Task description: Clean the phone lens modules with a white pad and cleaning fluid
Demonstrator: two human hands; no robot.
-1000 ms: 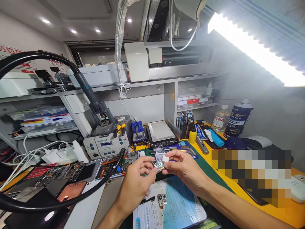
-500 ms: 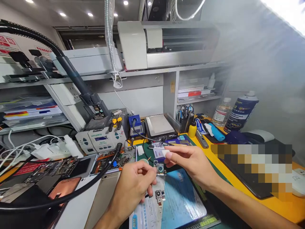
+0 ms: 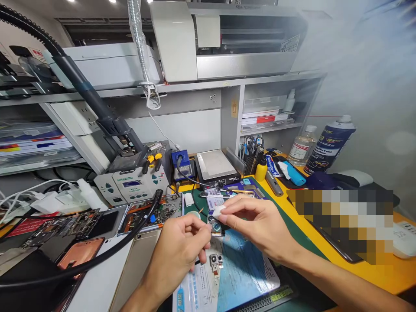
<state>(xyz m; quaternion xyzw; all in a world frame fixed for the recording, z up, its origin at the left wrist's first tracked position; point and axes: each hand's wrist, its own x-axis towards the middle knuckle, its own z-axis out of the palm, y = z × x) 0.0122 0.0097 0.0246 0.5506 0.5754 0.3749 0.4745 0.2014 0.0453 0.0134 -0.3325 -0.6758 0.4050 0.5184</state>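
— Pinched in the left hand [image 3: 182, 251]'s fingertips: a small camera module [image 3: 215, 226], above the blue sheet [image 3: 240, 273].
— And the right hand [image 3: 256, 225]?
— Its fingers are clamped on a white swab [image 3: 218, 210], touching the module.

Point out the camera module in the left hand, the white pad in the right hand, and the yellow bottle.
camera module [image 3: 216, 226], head view, on its round lens.
white pad [image 3: 218, 211], head view, on its exposed end.
yellow bottle [image 3: 260, 171], head view, on its body.

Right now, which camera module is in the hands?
The upper camera module, pinched by the left hand under the right hand; the other module lies on the blue sheet.
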